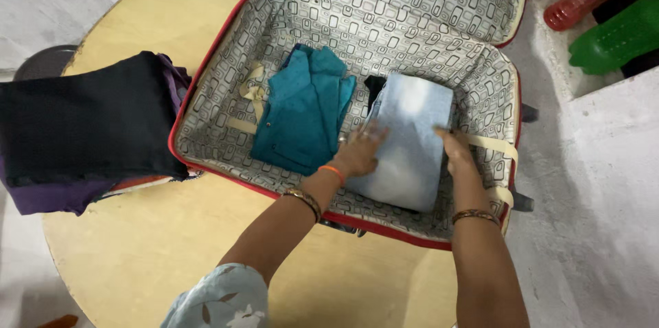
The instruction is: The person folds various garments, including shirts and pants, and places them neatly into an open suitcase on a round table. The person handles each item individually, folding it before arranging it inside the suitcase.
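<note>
An open suitcase [226, 53] with red trim and a grey patterned lining lies on a round wooden table [137, 252]. Inside it, a folded light blue garment [412, 122] lies at the right, on top of something dark. My left hand [360, 153] rests flat on its left edge. My right hand [456, 153] presses its right edge. A folded teal garment [302, 108] lies in the suitcase to the left of it.
A stack of folded black and purple clothes [82, 129] sits on the table left of the suitcase. Cream straps [250, 91] lie inside the case. Red and green plastic items [604, 12] stand at the upper right, beyond a grey floor.
</note>
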